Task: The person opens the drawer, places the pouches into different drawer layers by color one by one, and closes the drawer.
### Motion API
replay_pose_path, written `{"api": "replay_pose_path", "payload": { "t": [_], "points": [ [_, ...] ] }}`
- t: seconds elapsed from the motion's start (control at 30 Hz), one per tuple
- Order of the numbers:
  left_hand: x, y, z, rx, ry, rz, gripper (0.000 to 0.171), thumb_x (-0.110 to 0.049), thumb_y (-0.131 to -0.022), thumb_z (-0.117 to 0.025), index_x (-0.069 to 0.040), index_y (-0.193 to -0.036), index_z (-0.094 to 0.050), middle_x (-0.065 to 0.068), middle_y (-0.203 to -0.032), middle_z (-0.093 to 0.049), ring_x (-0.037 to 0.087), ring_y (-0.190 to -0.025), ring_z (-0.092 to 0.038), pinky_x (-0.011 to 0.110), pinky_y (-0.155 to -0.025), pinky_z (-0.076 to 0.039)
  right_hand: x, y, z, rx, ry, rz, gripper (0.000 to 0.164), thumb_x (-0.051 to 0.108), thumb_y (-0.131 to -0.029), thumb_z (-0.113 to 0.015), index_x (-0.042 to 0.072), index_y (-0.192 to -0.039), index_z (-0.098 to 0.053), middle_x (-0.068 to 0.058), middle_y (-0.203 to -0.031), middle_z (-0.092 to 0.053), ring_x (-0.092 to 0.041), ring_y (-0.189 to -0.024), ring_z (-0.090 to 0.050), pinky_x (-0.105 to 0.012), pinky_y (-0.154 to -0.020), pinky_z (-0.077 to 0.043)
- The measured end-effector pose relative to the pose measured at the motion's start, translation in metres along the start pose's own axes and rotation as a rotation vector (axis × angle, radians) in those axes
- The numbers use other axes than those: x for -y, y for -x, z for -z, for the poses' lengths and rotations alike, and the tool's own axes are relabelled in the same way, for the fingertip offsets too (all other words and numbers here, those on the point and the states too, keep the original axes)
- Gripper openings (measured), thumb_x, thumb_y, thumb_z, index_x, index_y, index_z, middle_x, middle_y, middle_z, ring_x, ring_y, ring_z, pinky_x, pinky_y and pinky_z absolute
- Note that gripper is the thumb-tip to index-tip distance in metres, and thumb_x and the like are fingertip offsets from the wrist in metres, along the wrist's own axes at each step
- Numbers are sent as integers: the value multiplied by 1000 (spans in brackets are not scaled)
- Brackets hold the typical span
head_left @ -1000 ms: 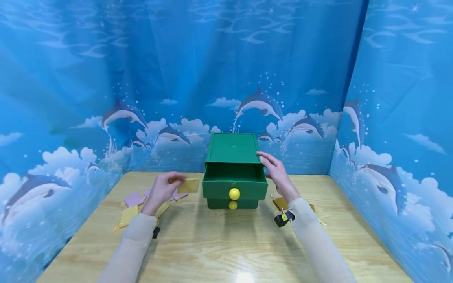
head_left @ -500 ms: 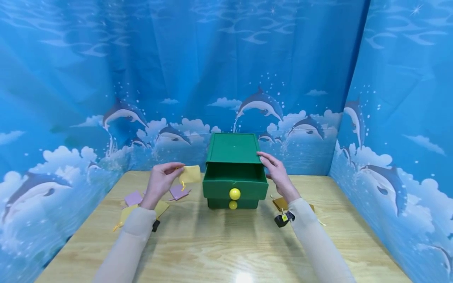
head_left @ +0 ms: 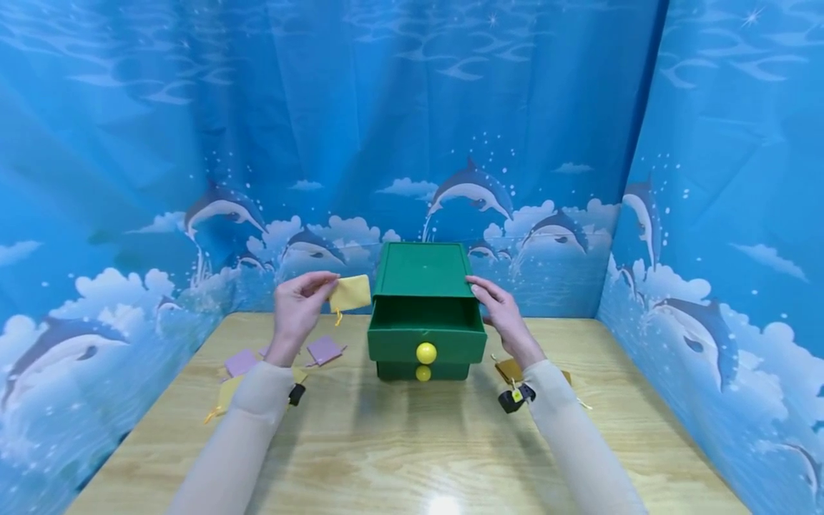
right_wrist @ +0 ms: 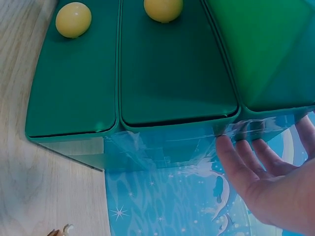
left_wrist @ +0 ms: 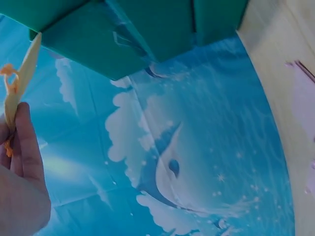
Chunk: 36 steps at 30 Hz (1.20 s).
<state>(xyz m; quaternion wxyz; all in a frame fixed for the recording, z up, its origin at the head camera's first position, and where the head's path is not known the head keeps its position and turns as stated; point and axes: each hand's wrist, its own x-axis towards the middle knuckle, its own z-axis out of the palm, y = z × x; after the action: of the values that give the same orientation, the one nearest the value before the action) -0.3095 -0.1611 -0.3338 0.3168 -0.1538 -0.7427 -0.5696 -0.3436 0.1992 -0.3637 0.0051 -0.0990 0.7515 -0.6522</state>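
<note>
My left hand (head_left: 296, 307) pinches a small yellow drawstring pouch (head_left: 350, 292) by one end, its orange cord hanging down. The pouch is in the air by the left side of a green drawer cabinet (head_left: 425, 268). The cabinet's upper drawer (head_left: 395, 347), with a yellow knob (head_left: 426, 352), is pulled out, and no contents show inside. In the left wrist view the pouch (left_wrist: 25, 73) appears edge-on between thumb and fingers. My right hand (head_left: 505, 322) rests its fingertips on the cabinet's right side; the right wrist view shows those fingers (right_wrist: 241, 164) extended against it.
Purple pouches (head_left: 325, 349) and yellow pouches (head_left: 228, 393) lie on the wooden table (head_left: 386, 458) at the left. Brown pouches (head_left: 508, 370) lie at the right, partly hidden by the right forearm. A blue dolphin-print curtain (head_left: 335, 143) hangs behind and along the sides.
My left hand has raised the yellow pouch from low beside the drawer to about the height of the cabinet's top. The right hand and the drawer look the same.
</note>
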Motion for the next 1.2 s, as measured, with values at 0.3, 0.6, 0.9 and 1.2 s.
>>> {"api": "replay_pose_path", "payload": {
  "t": [0.3, 0.6, 0.9, 1.2],
  "points": [
    [-4, -4, -14, -70, 48, -101, 16, -16, -89, -73, -6, -100, -77, 13, -98, -75, 4, -65, -61, 14, -51, -42, 1, -1, -1, -7, 20, 3, 54, 53, -99, -48, 27, -147, -46, 0, -159, -32, -31, -146, -30, -65, -111, -30],
    [-12, -6, -22, -114, 178, -102, 18, -11, -88, -74, 1, -102, -75, 23, -102, -72, 6, -82, -71, 21, -72, -58, 4, 1, 0, -7, 14, 24, 56, 53, -99, -49, 25, -147, -46, -1, -159, -32, -31, -146, -29, -65, -111, -30],
    [-21, 0, -34, -29, 219, -93, 20, -8, -87, -74, 2, -104, -74, 23, -105, -71, 15, -92, -72, 25, -80, -58, 2, 3, 1, 0, 14, 10, 55, 52, -99, -49, 25, -147, -46, -1, -160, -31, -31, -147, -28, -66, -111, -29],
    [-31, 11, -51, 82, 144, -49, 21, 0, -88, -70, 5, -109, -71, 21, -109, -70, 34, -99, -70, 22, -82, -57, -2, -2, 1, 3, 2, -6, 52, 50, -100, -48, 27, -147, -46, 1, -160, -31, -30, -146, -29, -64, -111, -29]
  ]
}}
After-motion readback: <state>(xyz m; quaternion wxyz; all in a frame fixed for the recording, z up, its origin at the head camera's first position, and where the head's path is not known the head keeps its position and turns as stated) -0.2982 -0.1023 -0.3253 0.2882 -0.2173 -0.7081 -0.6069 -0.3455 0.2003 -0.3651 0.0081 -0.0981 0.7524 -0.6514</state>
